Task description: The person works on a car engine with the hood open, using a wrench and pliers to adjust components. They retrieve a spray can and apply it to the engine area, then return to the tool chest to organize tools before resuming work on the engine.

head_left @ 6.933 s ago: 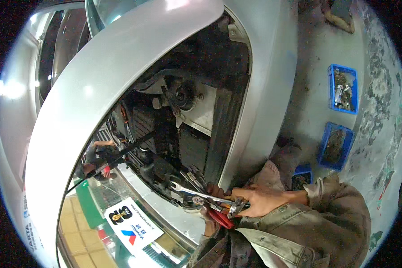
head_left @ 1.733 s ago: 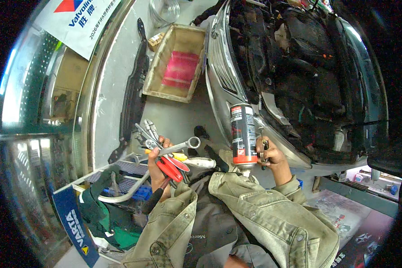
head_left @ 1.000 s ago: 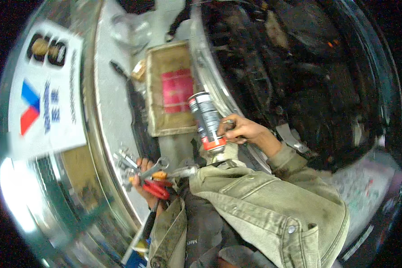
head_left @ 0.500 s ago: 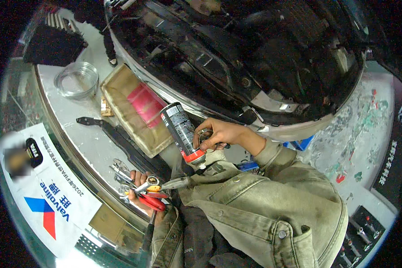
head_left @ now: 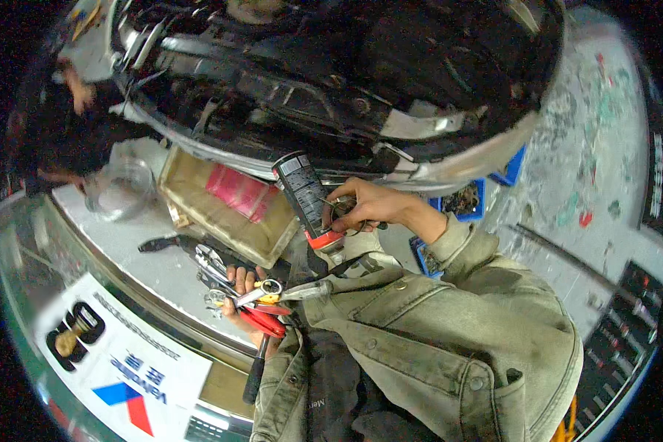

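My left hand is closed around a bundle of hand tools. Among them are a silver ring-ended wrench, red-handled pliers and a tool with a long black handle; more silver metal pieces stick out past the fingers. In front of my chest, my right hand grips a black spray can with a red band. The can is tilted, its nozzle end down and toward me. Something dark and thin also lies in the right fingers; its kind is unclear.
Ahead is a car's open front end. Left of centre sits a beige tray with a pink item, beside a clear round tub. Blue bins hold small parts at right. A person in dark clothing is at far left.
The view has swung, bringing the blue bins and more right-hand floor into sight. The person at far left now reaches in near the clear tub. Both my hands keep their holds.
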The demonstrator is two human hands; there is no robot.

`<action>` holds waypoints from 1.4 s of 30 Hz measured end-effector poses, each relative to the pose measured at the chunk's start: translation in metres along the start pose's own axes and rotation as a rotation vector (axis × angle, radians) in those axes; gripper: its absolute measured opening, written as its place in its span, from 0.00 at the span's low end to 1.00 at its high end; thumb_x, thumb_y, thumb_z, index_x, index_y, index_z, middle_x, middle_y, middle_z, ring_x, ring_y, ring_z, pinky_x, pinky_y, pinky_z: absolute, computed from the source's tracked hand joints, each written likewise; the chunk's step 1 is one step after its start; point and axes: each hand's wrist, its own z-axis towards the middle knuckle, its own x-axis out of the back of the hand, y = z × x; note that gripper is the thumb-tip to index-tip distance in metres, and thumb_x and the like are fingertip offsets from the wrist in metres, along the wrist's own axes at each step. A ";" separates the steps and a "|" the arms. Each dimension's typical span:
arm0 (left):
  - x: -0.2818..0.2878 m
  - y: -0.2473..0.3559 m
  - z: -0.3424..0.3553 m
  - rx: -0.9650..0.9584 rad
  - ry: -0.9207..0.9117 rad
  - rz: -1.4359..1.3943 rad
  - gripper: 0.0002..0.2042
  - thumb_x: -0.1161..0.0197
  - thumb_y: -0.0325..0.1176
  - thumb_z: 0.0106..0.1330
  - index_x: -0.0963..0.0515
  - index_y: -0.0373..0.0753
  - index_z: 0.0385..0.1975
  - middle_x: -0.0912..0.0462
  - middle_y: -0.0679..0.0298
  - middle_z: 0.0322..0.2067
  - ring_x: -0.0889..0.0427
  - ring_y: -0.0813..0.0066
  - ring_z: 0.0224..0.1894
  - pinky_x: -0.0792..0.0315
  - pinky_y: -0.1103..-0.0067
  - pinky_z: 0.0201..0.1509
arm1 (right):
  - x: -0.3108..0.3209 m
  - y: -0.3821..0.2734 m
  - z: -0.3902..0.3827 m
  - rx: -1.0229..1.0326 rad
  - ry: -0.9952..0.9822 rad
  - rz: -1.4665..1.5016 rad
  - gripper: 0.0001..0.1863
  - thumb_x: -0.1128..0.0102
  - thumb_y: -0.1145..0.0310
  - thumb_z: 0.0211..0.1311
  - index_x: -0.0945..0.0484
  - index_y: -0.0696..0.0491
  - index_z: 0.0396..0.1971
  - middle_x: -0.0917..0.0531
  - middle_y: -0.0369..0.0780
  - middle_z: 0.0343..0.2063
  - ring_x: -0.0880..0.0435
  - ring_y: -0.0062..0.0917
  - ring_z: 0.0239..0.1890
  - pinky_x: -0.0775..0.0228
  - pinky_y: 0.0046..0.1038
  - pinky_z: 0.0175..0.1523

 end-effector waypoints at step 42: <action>0.180 0.209 -0.172 -0.492 0.045 -0.072 0.22 0.34 0.37 0.59 0.38 0.42 0.47 0.36 0.67 0.33 0.34 0.75 0.37 0.34 0.74 0.50 | -0.232 0.022 0.096 0.111 0.073 -0.002 0.14 0.30 0.69 0.56 0.24 0.59 0.36 0.27 0.36 0.15 0.36 0.16 0.11 0.51 0.21 0.14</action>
